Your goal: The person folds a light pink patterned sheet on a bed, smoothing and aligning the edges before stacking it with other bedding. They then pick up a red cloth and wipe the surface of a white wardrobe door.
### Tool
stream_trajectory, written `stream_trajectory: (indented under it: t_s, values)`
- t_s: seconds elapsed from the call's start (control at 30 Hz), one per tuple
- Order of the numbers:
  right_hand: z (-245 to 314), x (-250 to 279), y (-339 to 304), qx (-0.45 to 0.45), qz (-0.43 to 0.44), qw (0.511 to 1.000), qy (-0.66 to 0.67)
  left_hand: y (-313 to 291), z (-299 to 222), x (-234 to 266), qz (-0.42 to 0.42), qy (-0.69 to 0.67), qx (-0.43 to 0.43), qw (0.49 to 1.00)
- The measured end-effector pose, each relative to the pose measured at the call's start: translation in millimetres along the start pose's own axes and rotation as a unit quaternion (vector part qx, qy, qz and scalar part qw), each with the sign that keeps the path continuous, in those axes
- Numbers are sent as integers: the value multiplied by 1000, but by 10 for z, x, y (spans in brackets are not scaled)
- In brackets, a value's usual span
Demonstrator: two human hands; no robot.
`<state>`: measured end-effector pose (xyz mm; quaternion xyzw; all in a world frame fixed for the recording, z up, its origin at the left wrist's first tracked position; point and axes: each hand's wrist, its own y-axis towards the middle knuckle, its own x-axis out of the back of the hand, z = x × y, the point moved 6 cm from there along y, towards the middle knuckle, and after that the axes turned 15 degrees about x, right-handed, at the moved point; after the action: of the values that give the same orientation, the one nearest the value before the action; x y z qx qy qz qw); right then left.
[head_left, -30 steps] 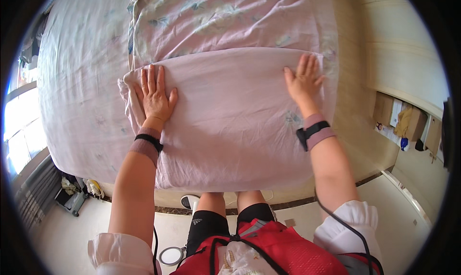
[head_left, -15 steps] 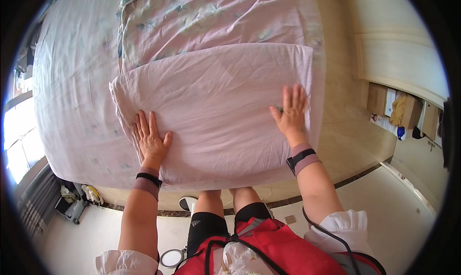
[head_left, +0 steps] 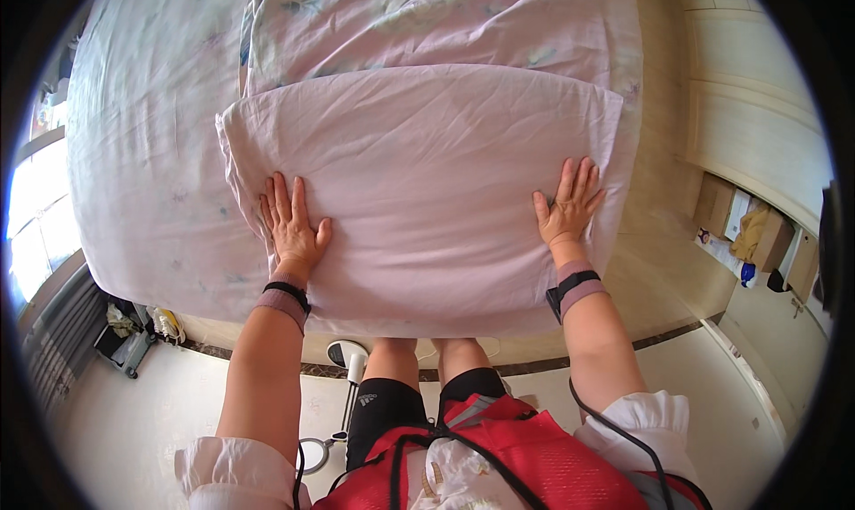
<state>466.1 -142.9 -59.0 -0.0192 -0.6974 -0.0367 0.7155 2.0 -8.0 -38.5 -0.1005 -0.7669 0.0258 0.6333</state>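
A pale pink cloth with a faint pattern lies folded over (head_left: 419,180) at the near end of a bed. Its plain side faces up, and light creases cross it. On the left part of the fold my left hand (head_left: 295,228) rests flat with fingers spread. My right hand (head_left: 568,211) lies flat near the right edge, fingers also apart. Neither hand grips anything. Beyond the fold, the floral side of the cloth (head_left: 427,24) shows, rumpled. Underneath is a pale floral bed sheet (head_left: 147,154), visible mostly on the left.
Light cabinets (head_left: 757,109) line the right side, with boxes and cloth in an open shelf (head_left: 748,220). At left stand a grey radiator (head_left: 67,323) and a small cart (head_left: 125,345). A white stand with round ends (head_left: 355,367) is beside my legs.
My right hand, blurred before, is now settled flat near the right edge. My left hand has slid slightly forward. The view has shifted a little, and the fold looks smoother.
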Motion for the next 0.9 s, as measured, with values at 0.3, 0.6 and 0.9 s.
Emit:
stream_trajectory:
  t_s: [0.3,0.6,0.9]
  values:
    - [14,86,30,-68,55,996,-26,15,-92,85,-19,20,-5,1000]
    - [2448,488,-443,115,20,990,85,-1358,-1329,-117,36,4,-107,994]
    - [354,203,-1450,-45,111,992,28,-1302,209,-71,-16,23,-46,999]
